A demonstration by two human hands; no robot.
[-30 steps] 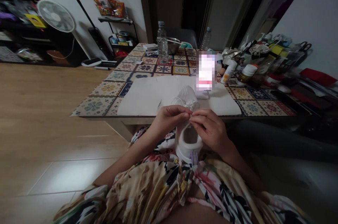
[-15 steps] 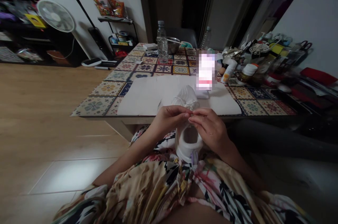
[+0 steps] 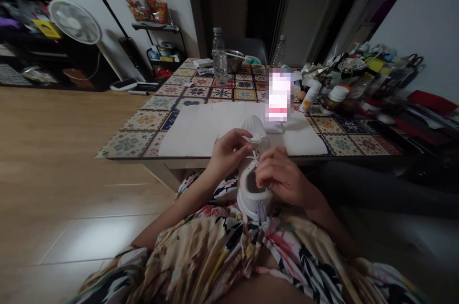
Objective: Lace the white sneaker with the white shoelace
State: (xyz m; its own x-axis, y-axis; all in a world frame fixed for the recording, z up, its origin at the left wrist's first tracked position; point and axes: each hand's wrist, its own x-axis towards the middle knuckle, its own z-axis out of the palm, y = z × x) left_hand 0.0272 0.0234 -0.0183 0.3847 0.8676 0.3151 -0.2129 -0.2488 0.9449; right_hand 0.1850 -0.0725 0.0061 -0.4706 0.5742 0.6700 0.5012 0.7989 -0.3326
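Observation:
A white sneaker point(image 3: 246, 204) lies between my lap and the table's front edge, its heel toward me and its toe over the white sheet. A lilac patch marks the heel. Over the lacing, my left hand point(image 3: 231, 151) pinches a white shoelace point(image 3: 255, 155) between thumb and fingers. My right hand point(image 3: 281, 175) is closed beside the shoe's opening, fingers curled at the lace. The lace end inside my right fingers is hidden. Part of the toe and tongue shows above the hands.
The white sheet point(image 3: 195, 127) covers the near part of the patterned table point(image 3: 139, 124). A lit, blurred phone point(image 3: 278, 96) stands on it. Behind are a plastic bottle point(image 3: 220, 58) and a metal bowl point(image 3: 234, 61). A spray can point(image 3: 310, 96) and jar point(image 3: 335, 99) stand at right.
My hands have moved apart from their fingertip-to-fingertip pinch. My right hand has come down and back toward the shoe's opening; my left hand has shifted slightly up. The lace shows between them.

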